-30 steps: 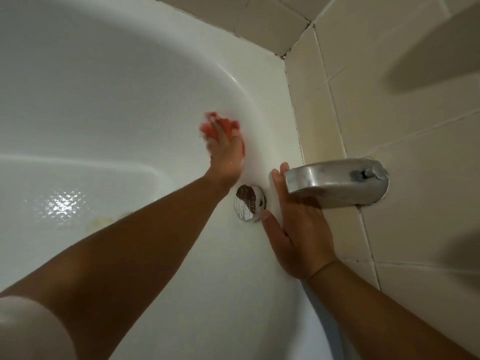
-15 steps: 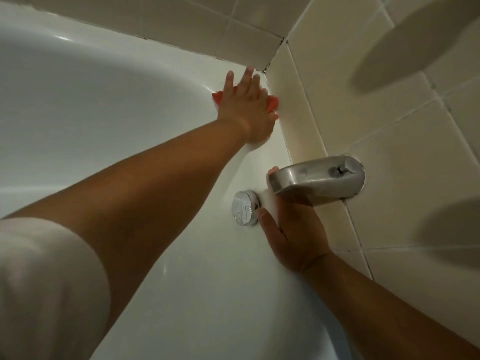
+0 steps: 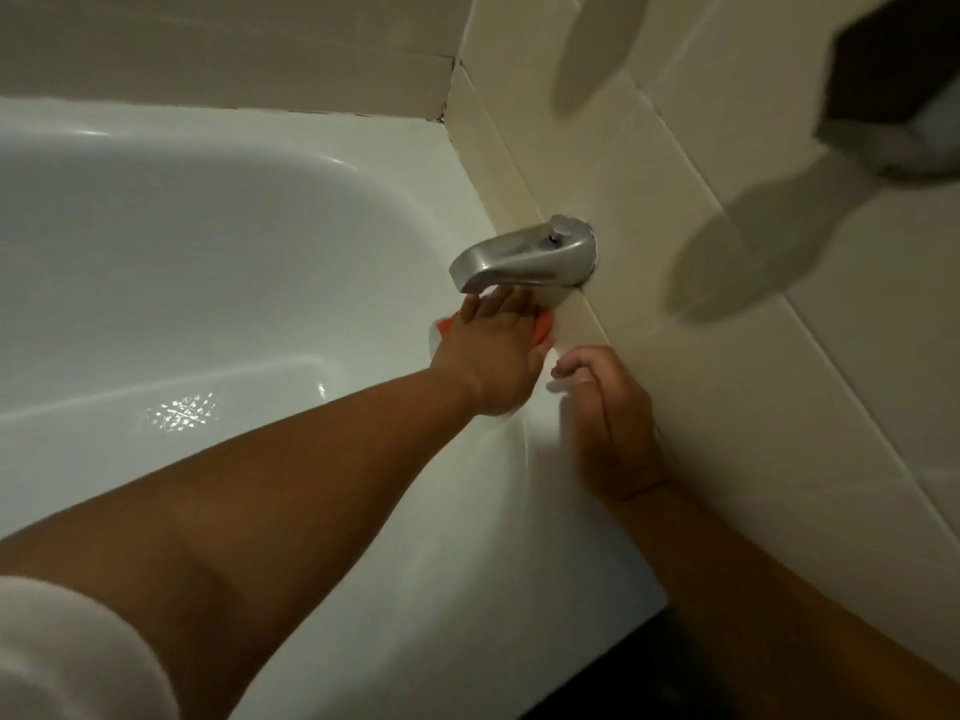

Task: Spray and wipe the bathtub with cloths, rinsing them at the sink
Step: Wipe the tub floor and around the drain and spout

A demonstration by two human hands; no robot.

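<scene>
**Left hand presses the cloth on the tub edge under the spout**

The left hand (image 3: 491, 356) lies flat on the white bathtub (image 3: 208, 262), at the corner of its edge next to the wall. Its fingers are straight and spread a little, and they push down on an orange cloth (image 3: 543, 332). The cloth is almost all hidden below the palm; only small orange parts show at the left and at the right side of the hand. The fingertips reach just below the metal spout (image 3: 524, 257), which comes out of the tiled wall (image 3: 727, 459) and points over the tub.

The right hand (image 3: 608, 418) is just beside the left one, close to the wall, over the same edge of the tub. Its fingers are loosely curled and it holds nothing. It looks a little blurred, so I cannot tell if it touches the tub or only hovers above it.

A white sleeve (image 3: 67, 657) shows at the lower left corner. Light reflects as a bright spot on the bottom of the tub. At the upper right there is a dark object (image 3: 893, 70), too blurred to name, and it throws shadows on the tiles.
</scene>
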